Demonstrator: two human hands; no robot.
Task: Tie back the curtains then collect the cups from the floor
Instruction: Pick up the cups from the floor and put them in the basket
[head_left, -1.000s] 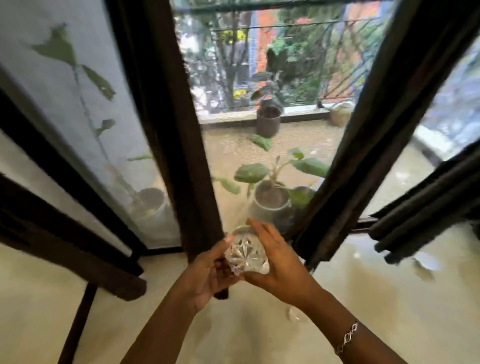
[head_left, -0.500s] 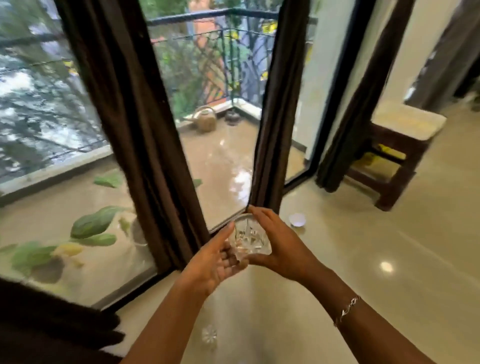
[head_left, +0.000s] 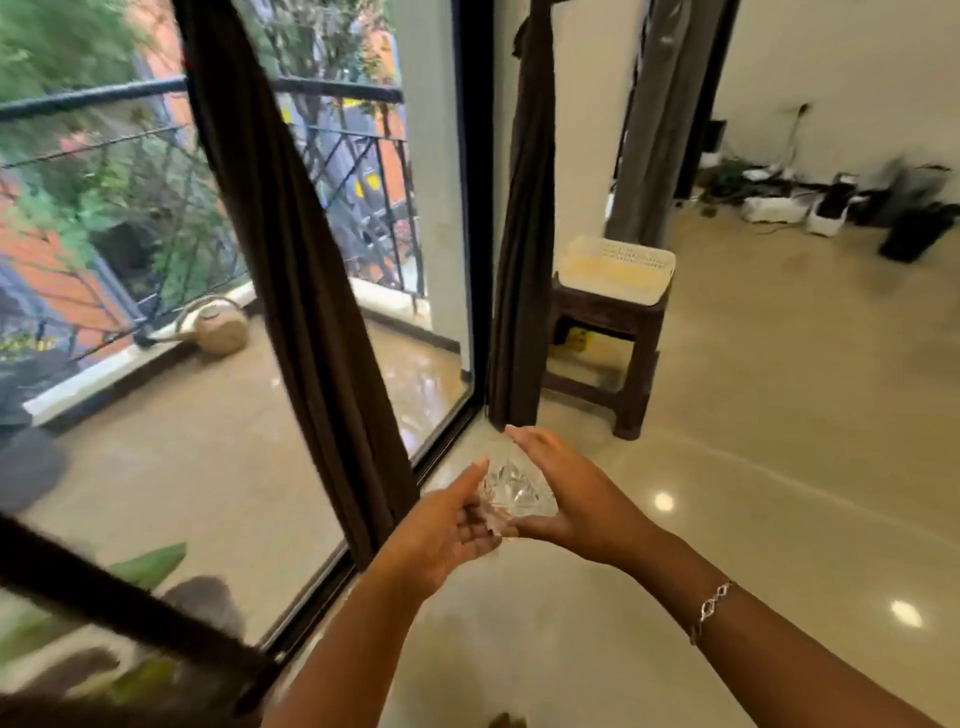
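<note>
Cradles a clear, faceted cut-glass cup (head_left: 515, 488) between 2 bare hands, raised above the glossy beige floor (head_left: 753, 467), close to that floor's window-side edge and just inside the black-framed glass door (head_left: 470, 260).

Cups the base from below with the left hand (head_left: 441, 530), fingers curled under the glass and thumb laid up its left wall. Wraps the right wall with the right hand (head_left: 571, 499), fingers curved up toward the top, a thin silver bracelet (head_left: 711, 608) on that wrist. Leaves no gap on either side, with glass touching both hands. Too blurred to tell which way the mouth faces.

Judging by the thick cut pattern, probably handles as rigid, weighty for its size, slick on any smooth part, and liable to chip or shatter on so hard a floor. Seems best taken round the faceted wall, where the ridges give purchase, with support under the base rather than by the rim alone.

Shows the near dark brown fabric curtain (head_left: 311, 312) gathered into a narrow column just left of the hands, and the far dark brown fabric curtain (head_left: 524, 260) at the door's right edge. Shows beyond that a dark brown wooden stool (head_left: 608, 312) carrying a white perforated plastic basket (head_left: 618, 254).
</note>
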